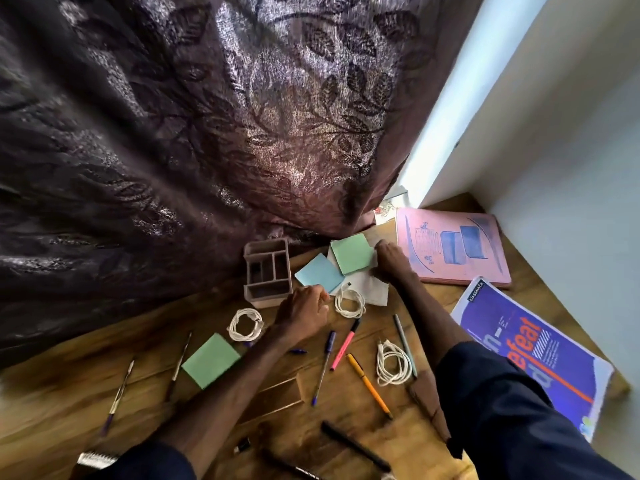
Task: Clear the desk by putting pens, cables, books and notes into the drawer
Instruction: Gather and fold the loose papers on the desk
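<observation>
My left hand reaches to the near corner of a blue sticky note and its fingertips pinch that corner. My right hand lies at the right edge of a green note, fingers touching it. A white sheet lies under both notes. Another green note sits at the left. Three white coiled cables and several pens, among them a pink one, a yellow one and a blue one, lie scattered on the wooden desk.
A brown desk organiser stands by a dark patterned curtain at the back. A pink book and a purple notebook lie at the right near the white wall. A wooden block lies in front.
</observation>
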A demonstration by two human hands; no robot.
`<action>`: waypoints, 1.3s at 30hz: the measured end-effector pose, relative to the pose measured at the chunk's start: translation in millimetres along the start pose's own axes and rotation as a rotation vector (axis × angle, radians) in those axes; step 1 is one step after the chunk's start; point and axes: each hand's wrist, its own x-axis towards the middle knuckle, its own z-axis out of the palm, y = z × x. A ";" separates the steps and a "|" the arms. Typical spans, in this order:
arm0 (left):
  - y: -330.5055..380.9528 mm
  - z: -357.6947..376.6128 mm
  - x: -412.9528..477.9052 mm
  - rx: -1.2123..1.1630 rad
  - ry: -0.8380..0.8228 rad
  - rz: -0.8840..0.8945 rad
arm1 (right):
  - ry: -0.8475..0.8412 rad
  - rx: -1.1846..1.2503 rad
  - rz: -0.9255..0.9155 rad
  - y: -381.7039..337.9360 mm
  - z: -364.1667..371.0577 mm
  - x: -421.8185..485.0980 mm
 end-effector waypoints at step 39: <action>-28.8 -43.0 -79.7 -0.319 0.086 -0.027 | 0.825 0.464 0.094 -48.1 -84.7 -160.5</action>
